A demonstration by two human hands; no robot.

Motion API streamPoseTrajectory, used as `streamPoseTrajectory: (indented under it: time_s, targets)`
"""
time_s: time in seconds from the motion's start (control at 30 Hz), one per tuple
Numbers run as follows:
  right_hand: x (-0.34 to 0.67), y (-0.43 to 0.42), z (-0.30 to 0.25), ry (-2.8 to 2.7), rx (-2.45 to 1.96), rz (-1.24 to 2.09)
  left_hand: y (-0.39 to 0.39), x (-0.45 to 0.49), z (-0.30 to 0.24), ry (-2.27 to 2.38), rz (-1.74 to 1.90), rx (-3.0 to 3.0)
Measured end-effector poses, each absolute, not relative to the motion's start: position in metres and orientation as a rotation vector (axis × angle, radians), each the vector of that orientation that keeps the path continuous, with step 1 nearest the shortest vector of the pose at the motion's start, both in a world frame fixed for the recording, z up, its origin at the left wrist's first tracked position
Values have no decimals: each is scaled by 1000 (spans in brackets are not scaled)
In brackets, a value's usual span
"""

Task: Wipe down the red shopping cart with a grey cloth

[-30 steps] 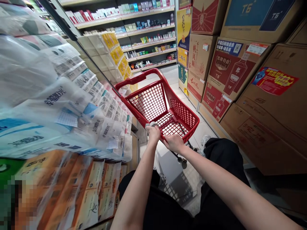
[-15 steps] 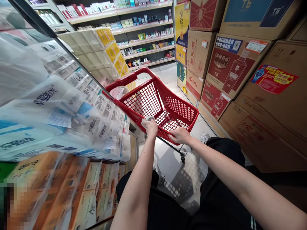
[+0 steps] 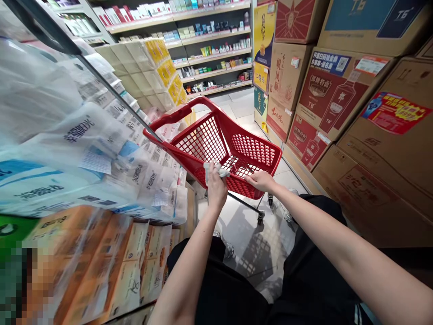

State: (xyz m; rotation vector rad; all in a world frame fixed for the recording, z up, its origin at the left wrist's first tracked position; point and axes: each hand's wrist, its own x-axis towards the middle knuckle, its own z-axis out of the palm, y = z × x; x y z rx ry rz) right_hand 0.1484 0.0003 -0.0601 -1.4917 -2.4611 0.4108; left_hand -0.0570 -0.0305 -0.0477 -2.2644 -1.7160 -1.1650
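A red plastic shopping basket on wheels (image 3: 203,140) stands in front of me, its mesh interior showing nothing inside. My left hand (image 3: 216,186) is at the near rim and is shut on a crumpled white cloth or tissue (image 3: 214,169); I cannot tell exactly what the white item is. My right hand (image 3: 260,181) lies over the basket's near right rim (image 3: 248,189), fingers curled onto it. The basket's long red handle (image 3: 169,119) tilts away to the far left.
Plastic-wrapped tissue packs (image 3: 101,149) are stacked high along the left of the tiled aisle, above orange-printed cartons (image 3: 98,257). Printed cardboard liquor cartons (image 3: 333,95) wall the right side. Shelves of small boxes and bottles (image 3: 209,56) stand at the far end.
My left hand has lifted slightly, and the white item now shows more above it. My right hand has shifted along the rim, and the basket sits a little further right.
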Motion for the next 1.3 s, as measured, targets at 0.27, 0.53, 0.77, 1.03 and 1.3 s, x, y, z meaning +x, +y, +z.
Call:
streamPoseTrajectory:
  time_s: [0.27,0.53,0.77,1.03,1.3]
  targets:
    - [161,3,-62,-2454,-1462,402,7,-81,-50,-1166,-406,-2572]
    - [162,2,-63,-2458,-1496,431,17,-102,-42,-1371,-349,-2375]
    - [156,-2,-62,-2399,-1607,317,-7,-46,-56,-1274,-382,-2399]
    - [160,-11,-60,-2432,-1557,255,1,-64,-41,-1076,-326,-2533]
    - [153,-18,-52,-2436,-1629,280,8,-82,-42,-1352,-391,-2367]
